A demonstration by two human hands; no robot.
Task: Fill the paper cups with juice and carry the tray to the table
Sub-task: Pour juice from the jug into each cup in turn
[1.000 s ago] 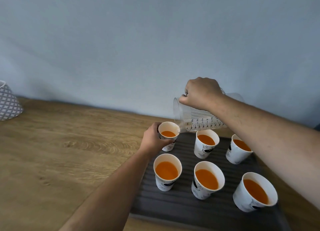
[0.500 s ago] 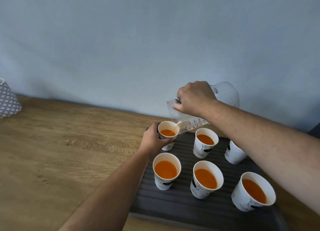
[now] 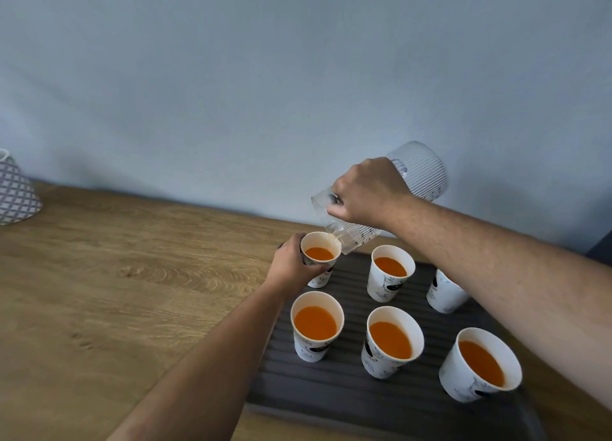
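Observation:
Several white paper cups with orange juice stand on a dark grey ribbed tray (image 3: 347,397). My left hand (image 3: 291,266) grips the far-left cup (image 3: 319,255), which is partly filled. My right hand (image 3: 367,192) holds a clear ribbed jug (image 3: 420,172) by its handle, tipped steeply with its base up and its spout touching that cup's rim. The jug looks nearly empty. The near row's cups (image 3: 316,324) (image 3: 392,339) (image 3: 480,363) are fuller. My right forearm hides most of the far-right cup (image 3: 443,295).
The tray lies on a wooden counter (image 3: 116,291) against a pale blue wall. A patterned grey-and-white container (image 3: 15,192) stands at the far left edge. Another cup (image 3: 390,271) stands in the middle of the far row.
The jug has tipped further, its base rising and its spout dropping onto the far-left cup's rim. My left hand has stayed on that cup.

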